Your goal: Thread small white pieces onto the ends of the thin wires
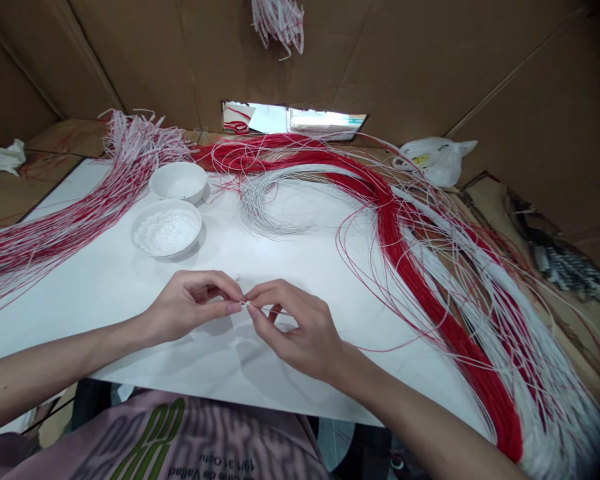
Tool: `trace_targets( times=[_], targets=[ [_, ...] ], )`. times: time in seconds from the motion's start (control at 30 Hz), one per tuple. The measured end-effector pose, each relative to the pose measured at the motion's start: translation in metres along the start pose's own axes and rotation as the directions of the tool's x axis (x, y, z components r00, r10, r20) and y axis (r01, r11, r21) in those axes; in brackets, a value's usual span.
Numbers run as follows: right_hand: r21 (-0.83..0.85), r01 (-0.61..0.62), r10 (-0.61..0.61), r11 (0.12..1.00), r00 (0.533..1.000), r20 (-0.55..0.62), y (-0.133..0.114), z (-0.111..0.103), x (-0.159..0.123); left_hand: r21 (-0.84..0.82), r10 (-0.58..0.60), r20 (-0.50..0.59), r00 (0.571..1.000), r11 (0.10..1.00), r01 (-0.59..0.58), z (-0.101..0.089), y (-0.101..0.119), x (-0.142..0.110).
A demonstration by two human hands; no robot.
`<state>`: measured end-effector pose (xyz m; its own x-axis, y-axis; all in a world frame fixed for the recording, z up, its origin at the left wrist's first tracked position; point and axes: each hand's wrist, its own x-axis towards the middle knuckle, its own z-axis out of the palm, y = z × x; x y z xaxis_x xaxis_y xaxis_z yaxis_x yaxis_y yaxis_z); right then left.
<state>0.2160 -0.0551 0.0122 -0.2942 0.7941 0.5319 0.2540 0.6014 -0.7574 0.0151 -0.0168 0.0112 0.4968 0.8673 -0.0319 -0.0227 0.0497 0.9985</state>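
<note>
My left hand (195, 305) and my right hand (297, 327) meet over the white table, each closed in a pinch. Between their fingertips is a tiny white piece (245, 303), mostly covered by the fingers. A thin cord (275, 312) runs back from my right fingertips under that hand. Beyond my left hand stands a white bowl (190, 247) filled with small white pieces (164, 230). Behind it sits a second white bowl (177, 180), with nothing visible inside.
A thick bundle of red cords (395, 227) curves down the right side, beside white cords (480, 267). At left lies a bundle of red and white cords (95, 193) with white-tipped ends. Cardboard walls (405, 60) enclose the white table (300, 267). A plastic bag (437, 160) rests behind.
</note>
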Motion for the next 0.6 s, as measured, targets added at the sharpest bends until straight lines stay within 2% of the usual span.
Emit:
trace_targets(
  times=[0.33,0.47,0.6],
  targets=[
    [-0.016,0.002,-0.002,1.0,0.999,0.041,0.0019,-0.0004,-0.0003,0.065,0.089,0.019,0.996,0.994,-0.09,0.0012,-0.0008,-0.0016],
    [-0.037,0.024,-0.021,0.999,0.998,0.06,0.0049,-0.0008,-0.0003,0.207,0.14,0.021,0.99,0.968,-0.141,-0.0013,-0.0019,-0.0012],
    [-0.135,-0.001,0.004,0.991,1.0,0.019,0.0098,-0.001,-0.0003,0.394,0.183,0.058,0.981,0.899,-0.191,-0.0061,-0.0034,0.0003]
  ],
)
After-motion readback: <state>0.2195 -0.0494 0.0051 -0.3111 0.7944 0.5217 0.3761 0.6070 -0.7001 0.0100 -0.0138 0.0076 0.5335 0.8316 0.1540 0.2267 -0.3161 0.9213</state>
